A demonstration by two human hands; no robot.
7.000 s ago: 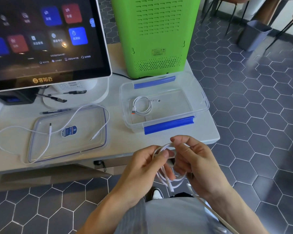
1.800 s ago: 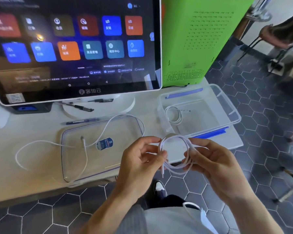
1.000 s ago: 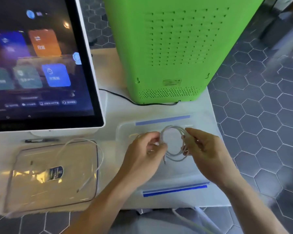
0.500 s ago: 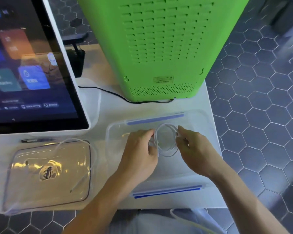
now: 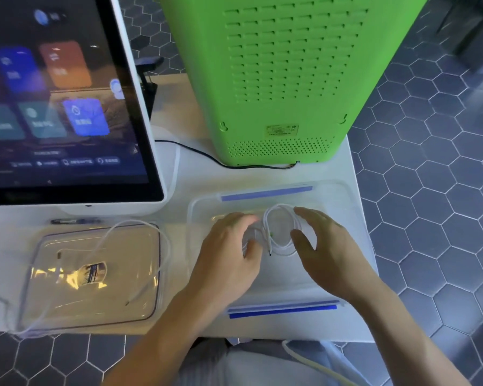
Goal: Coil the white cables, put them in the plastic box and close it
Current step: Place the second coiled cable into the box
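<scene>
The clear plastic box (image 5: 346,201) with blue latches stands open on the white table. Low inside it is a coiled white cable (image 5: 281,230), held between my hands. My left hand (image 5: 230,254) curls over the coil's left side and hides whatever lies under it. On the coil's right side is my right hand (image 5: 328,254), thumb and fingers spread apart. The box's clear lid (image 5: 95,274) lies flat to the left, with a loose uncoiled white cable (image 5: 163,246) draped across it.
A large touchscreen monitor (image 5: 67,107) stands at the back left, and a green machine (image 5: 285,79) rises right behind the box with a black cord (image 5: 201,154) at its base. A pen (image 5: 76,220) lies under the screen. The table's edge runs just right of the box.
Both hands carried the coil from my lap forward over the table and down into the box. My right hand's fingers have spread since half a second ago.
</scene>
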